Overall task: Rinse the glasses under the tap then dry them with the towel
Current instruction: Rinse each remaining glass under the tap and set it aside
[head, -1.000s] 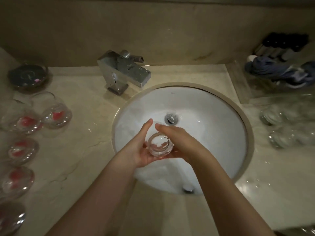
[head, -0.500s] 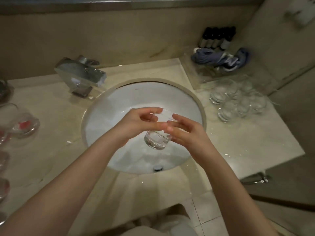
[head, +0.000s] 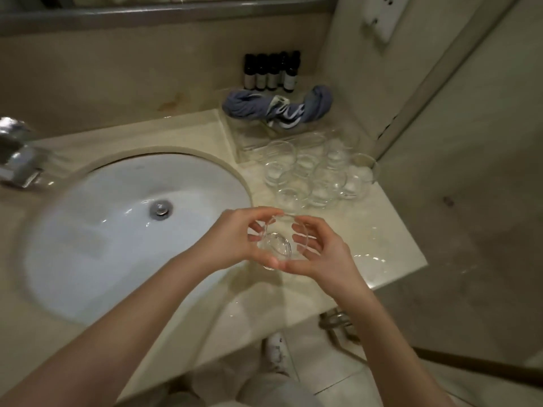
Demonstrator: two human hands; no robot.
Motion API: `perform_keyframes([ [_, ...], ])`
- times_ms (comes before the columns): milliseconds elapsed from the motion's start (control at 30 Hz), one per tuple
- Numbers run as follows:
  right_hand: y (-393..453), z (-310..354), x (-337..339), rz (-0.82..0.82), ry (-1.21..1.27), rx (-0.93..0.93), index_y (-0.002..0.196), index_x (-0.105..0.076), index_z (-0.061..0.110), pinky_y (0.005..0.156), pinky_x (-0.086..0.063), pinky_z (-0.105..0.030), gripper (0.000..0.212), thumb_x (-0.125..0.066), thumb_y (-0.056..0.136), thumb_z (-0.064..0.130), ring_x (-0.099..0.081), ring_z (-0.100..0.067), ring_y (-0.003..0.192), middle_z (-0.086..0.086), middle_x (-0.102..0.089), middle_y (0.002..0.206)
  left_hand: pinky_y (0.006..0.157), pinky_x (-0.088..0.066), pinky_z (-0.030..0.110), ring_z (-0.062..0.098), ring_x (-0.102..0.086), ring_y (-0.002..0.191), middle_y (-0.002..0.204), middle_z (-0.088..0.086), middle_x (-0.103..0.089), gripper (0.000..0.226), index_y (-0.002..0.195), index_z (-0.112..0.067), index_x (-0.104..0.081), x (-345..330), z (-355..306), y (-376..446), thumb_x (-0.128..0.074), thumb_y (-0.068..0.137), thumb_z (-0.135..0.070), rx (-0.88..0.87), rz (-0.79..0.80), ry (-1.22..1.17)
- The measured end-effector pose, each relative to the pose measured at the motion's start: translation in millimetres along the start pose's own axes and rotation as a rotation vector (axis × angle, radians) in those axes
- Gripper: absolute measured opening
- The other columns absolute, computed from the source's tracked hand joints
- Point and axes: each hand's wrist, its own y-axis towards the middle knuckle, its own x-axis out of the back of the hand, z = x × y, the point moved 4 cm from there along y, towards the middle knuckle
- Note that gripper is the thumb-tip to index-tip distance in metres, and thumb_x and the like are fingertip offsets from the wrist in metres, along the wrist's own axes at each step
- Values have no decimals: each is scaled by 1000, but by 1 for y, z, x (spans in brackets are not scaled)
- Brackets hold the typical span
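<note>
Over the counter (head: pixel 390 245), one glass (head: pixel 276 245) gripped by left hand (head: pixel 235 239) and right hand (head: pixel 320 254), two hands curled round it.

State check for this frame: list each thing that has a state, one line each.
Small clear glass: tilted, held above the counter edge.
Left hand: grips the glass.
Right hand: grips the glass.
Cluster of clear glasses: upright on the counter.
Blue-grey towel: crumpled, untouched.
Chrome tap: no water visible.
</note>
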Motion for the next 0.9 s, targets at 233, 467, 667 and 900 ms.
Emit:
perform_keyframes([
  [233, 21, -7, 93, 43, -394, 66, 118, -51, 23, 85, -51, -17, 79, -94, 52, 15, -61, -6, 97, 7, -61, 109, 79, -47, 5, 12, -59, 100, 121, -2, -61, 89, 135, -26, -55, -75, -36, 52, -92, 57, -5, 19, 55, 71],
  [467, 48, -16, 151, 25, -483, 78, 119, -51, 15, 91, -52, -32, 86, -96, 46, 21, -62, -16, 99, 1, -62, 109, 84, -46, 11, 15, -58, 104, 118, -7, -57, 92, 140, -20, -51, -114, -62, 98, -91, 58, -7, 10, 75, 153],
  [667, 72, -17, 175, -44, -407, 82, 113, -51, 21, 89, -53, -33, 76, -94, 51, 14, -62, -15, 98, 2, -62, 110, 98, -49, 35, 22, -60, 110, 131, 6, -60, 94, 141, -16, -50, -126, -75, 133, -91, 57, -6, 14, 31, 221],
  [900, 87, -25, 182, -31, -419, 66, 120, -52, 19, 92, -52, -38, 82, -94, 50, 14, -62, -15, 102, 2, -63, 112, 93, -48, 35, 26, -63, 104, 115, 14, -68, 89, 137, -15, -55, -132, -76, 143, -90, 56, -4, 41, -31, 237],
])
